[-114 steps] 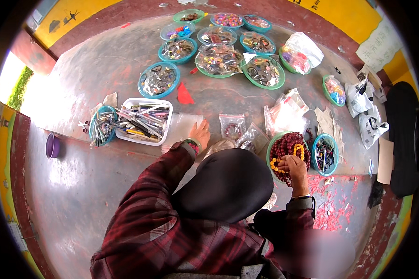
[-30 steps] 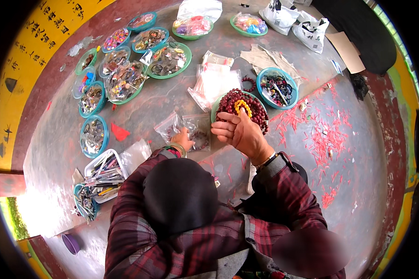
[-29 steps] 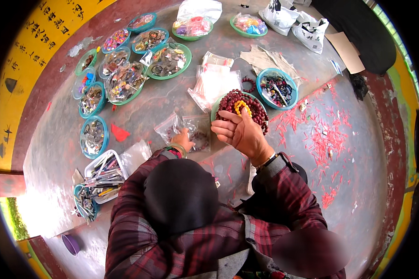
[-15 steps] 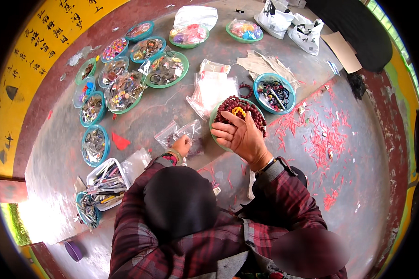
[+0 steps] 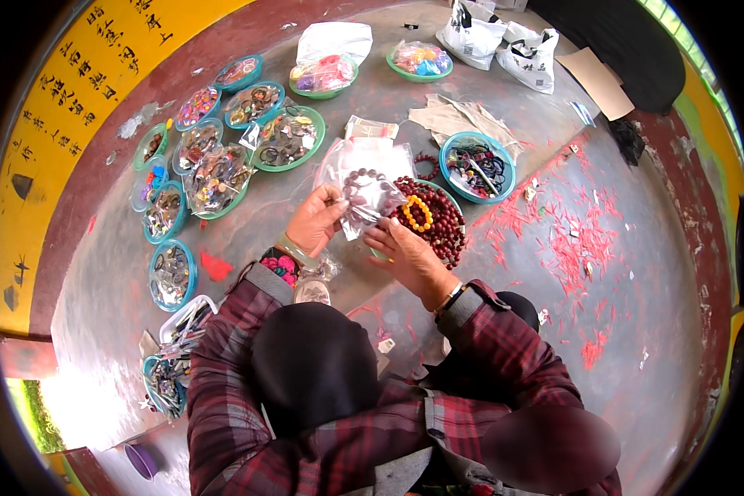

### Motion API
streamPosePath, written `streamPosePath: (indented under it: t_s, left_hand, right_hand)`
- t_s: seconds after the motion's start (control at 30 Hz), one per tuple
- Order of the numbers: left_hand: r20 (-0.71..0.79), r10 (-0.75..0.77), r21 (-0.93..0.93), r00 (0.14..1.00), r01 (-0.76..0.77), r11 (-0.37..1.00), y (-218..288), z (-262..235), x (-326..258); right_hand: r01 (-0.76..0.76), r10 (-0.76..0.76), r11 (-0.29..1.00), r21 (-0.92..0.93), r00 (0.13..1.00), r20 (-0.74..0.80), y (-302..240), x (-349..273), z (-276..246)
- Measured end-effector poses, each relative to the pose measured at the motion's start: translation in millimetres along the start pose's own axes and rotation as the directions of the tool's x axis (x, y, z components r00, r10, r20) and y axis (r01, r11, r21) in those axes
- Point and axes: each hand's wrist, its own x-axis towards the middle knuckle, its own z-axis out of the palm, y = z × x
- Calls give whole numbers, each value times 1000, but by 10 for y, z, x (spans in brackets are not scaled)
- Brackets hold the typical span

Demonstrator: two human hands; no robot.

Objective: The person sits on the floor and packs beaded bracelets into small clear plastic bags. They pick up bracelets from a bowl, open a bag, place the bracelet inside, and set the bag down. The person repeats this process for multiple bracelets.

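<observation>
Bracelet (image 5: 372, 174) in bag (image 5: 358, 223) between hands (image 5: 312, 223); beads (image 5: 445, 227) right of bag; pens (image 5: 178, 344) left

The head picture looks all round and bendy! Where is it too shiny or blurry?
In the head view, the fisheye lens curves the yellow wall; in that view, the floor glares white at lower left, the clear bag in the left hand shines, and a dark oval at lower right is blurred.

Red, black and grey plaid jacket (image 5: 231, 413) with grey cuffs (image 5: 466, 307)
Past the jacket's left cuff, a pink-flowered dark inner cuff (image 5: 279, 267) and a pale, glossy bangle (image 5: 295, 250) below the left hand (image 5: 312, 221); past its right, a narrow dark wristband (image 5: 449, 298). Between the jacket's sleeves, smooth black cloth (image 5: 314, 364) forms a dome.
</observation>
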Motion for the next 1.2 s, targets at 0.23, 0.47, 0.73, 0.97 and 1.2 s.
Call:
streamPosePath:
  t_s: [0.23,0.47,0.73,0.97,1.2]
  left_hand:
    - [168,-77,330,983,17,944,-113,273,2]
    - [-164,-327,213,931,357,910,-447,-255,-116]
    - [217,-438,-336,872,488,806,-721,-316,-125]
    - [253,-382,-393,889,455,799,-682,-284,-248]
    - [190,-517,-384,835,548,743,-704,-269,-161]
  right_hand:
    - [324,-317,939,118,945,-75,-541,91,-116]
    - [371,-503,739,-562,859,-94,-1052,-182,-279]
    - [342,-463,543,-767,884,65,-568,21,8]
    - [376,-514,171,-911,823,243,-440,63,112]
    - [390,-524,27,-920,790,320,-462,-85,270]
